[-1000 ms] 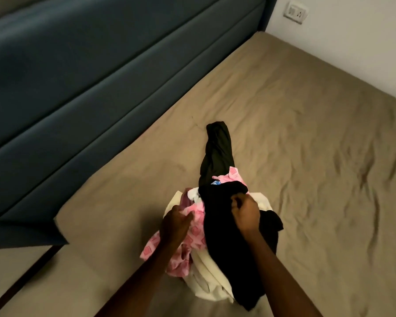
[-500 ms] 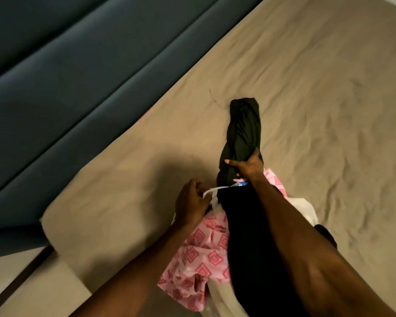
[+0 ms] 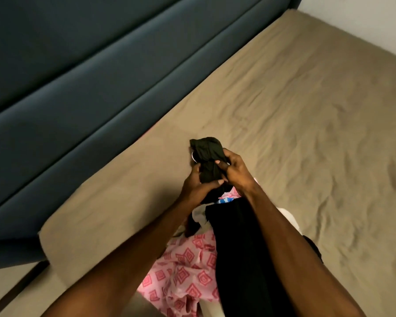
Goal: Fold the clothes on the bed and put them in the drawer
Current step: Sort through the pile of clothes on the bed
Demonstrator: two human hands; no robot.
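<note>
Bedroom corner, viewed from above. A wide bed covered by a wrinkled tan fitted sheet fills the centre and right of the scene, running from the near edge to the far right.

Headboard: dark blue upholstered headboard with long horizontal padded bands, along the left side of the bed, touching the sheet's left edge.

Wall: plain white wall, far right corner, behind the bed.

Floor: strip of pale floor, near left, beside the bed's near corner.

Clothes pile, near centre of the bed, lying on the sheet under the person's forearms:
- large black garment, flat and long, on top of the pile, running from the near edge towards the hands; the right forearm crosses over it.
- pink cloth printed with red diamond shapes, crumpled, left of the black garment and partly under it.
- white cloth, small part visible between the pink cloth and the black garment; another pale edge shows on the right side of the pile.
- small patch of blue-and-pink print, just near of the hands.

Dark olive-black bunched garment, at the far end of the pile, lifted between both hands.

Left hand: fingers and thumb curled round the bunched garment's lower left side, gripping it.

Right hand: fingers curled round the same garment's right side, thumb pressed on its front.
</note>
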